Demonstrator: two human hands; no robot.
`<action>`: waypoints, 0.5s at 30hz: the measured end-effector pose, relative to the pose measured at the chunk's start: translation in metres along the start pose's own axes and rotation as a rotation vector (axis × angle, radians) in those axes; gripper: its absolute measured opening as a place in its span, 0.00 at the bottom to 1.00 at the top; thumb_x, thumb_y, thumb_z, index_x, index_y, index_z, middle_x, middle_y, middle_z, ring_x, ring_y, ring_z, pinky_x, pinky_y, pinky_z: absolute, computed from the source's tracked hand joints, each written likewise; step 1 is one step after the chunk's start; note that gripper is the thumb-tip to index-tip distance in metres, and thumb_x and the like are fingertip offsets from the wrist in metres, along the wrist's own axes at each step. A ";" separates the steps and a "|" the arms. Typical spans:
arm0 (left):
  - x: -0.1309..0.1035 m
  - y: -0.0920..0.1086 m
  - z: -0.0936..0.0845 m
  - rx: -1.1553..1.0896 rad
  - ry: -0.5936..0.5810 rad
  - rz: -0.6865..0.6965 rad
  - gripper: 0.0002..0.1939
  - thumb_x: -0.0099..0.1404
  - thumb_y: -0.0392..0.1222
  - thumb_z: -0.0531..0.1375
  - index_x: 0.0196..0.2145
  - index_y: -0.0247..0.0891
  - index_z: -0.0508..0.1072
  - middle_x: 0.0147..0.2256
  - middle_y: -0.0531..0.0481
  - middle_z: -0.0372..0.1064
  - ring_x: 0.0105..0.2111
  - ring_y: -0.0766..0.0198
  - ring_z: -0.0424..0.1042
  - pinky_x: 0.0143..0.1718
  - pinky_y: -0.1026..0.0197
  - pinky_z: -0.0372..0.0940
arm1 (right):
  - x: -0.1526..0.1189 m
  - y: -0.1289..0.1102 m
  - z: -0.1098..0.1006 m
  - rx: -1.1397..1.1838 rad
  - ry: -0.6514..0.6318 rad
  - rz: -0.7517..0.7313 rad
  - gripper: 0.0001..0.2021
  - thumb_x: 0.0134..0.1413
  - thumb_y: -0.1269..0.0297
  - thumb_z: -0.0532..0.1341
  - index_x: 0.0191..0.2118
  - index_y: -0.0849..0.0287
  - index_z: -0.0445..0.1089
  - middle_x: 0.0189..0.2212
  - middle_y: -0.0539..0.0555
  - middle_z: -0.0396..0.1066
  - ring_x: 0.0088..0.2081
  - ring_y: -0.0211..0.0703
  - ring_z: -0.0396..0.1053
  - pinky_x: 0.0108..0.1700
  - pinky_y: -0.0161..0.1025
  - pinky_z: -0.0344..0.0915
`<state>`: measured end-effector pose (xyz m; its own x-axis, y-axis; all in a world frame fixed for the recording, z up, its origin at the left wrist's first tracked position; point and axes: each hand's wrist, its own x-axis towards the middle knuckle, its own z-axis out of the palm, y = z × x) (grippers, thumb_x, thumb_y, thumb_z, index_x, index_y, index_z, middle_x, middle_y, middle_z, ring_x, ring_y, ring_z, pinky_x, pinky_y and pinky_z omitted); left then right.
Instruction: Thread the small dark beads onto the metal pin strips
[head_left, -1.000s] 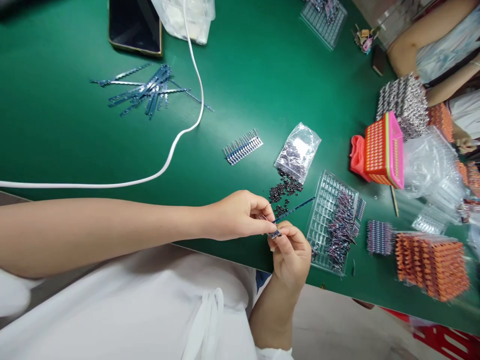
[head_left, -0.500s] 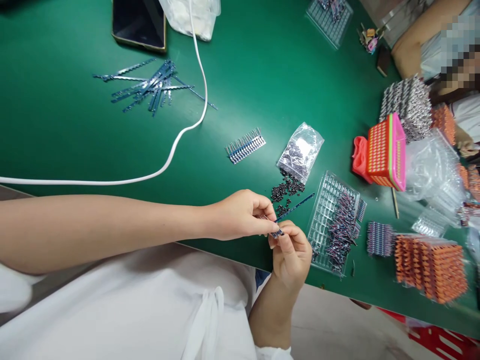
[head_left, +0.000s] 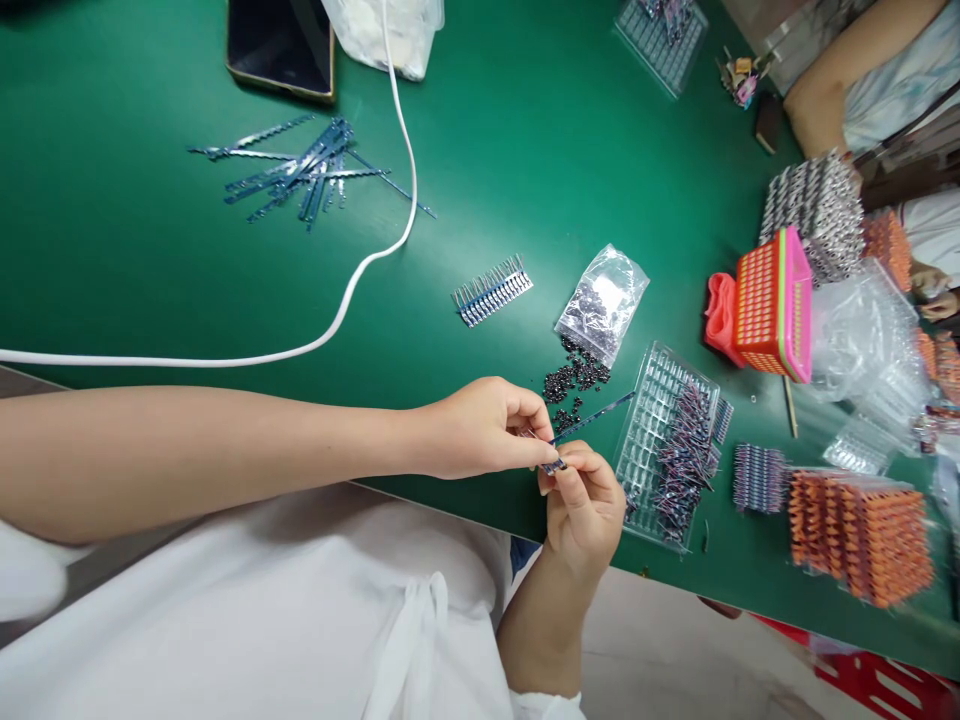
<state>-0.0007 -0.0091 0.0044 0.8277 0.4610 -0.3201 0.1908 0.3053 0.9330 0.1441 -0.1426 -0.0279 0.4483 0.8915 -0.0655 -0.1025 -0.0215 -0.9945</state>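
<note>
My left hand (head_left: 491, 430) comes in from the left edge, its thumb and fingers pinched on a blue metal strip (head_left: 596, 415) with small parts on it. Fingertips of my right hand (head_left: 585, 505) close on the same piece, close beside the left thumb. The strip's free end points up and right. Small dark beads (head_left: 574, 380) lie just beyond the hands, by a clear bag (head_left: 602, 305) of similar beads. A clear ribbed tray (head_left: 645, 430) to the right bears a heap of thin-legged components (head_left: 684, 455). Above the hands rests a filled strip (head_left: 492, 291) with upright pins.
Loose blue strips (head_left: 307, 170) are heaped near a dark tablet (head_left: 281, 50) and white cable (head_left: 360, 275). Rightward stand a red basket (head_left: 761, 305), orange stacks (head_left: 859, 535) and a silvery stack (head_left: 814, 215). Another person's arm (head_left: 862, 75) is at the upper right.
The strip's free end has swung slightly to the right. Both of my hands keep nearly the same pose and place.
</note>
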 end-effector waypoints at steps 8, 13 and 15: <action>-0.001 0.004 -0.002 0.062 -0.028 0.012 0.09 0.59 0.43 0.63 0.29 0.34 0.74 0.24 0.53 0.69 0.26 0.67 0.66 0.26 0.66 0.58 | -0.001 -0.001 -0.004 -0.016 -0.033 0.037 0.05 0.53 0.61 0.68 0.32 0.55 0.75 0.26 0.48 0.67 0.25 0.35 0.66 0.25 0.35 0.62; -0.001 0.004 -0.003 0.122 -0.063 0.035 0.08 0.59 0.42 0.62 0.29 0.34 0.74 0.26 0.52 0.71 0.28 0.66 0.68 0.29 0.66 0.60 | 0.001 -0.003 -0.005 0.042 -0.097 0.092 0.03 0.51 0.63 0.69 0.31 0.55 0.77 0.26 0.48 0.68 0.24 0.34 0.66 0.24 0.34 0.63; -0.001 0.004 -0.003 0.143 -0.062 0.038 0.07 0.59 0.42 0.61 0.29 0.34 0.74 0.26 0.52 0.72 0.28 0.66 0.68 0.29 0.66 0.60 | 0.002 -0.004 -0.005 0.055 -0.096 0.118 0.03 0.50 0.64 0.70 0.31 0.55 0.77 0.25 0.48 0.68 0.24 0.34 0.66 0.23 0.33 0.64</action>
<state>-0.0021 -0.0058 0.0077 0.8659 0.4165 -0.2771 0.2281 0.1643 0.9597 0.1501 -0.1434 -0.0249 0.3437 0.9234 -0.1709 -0.1992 -0.1062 -0.9742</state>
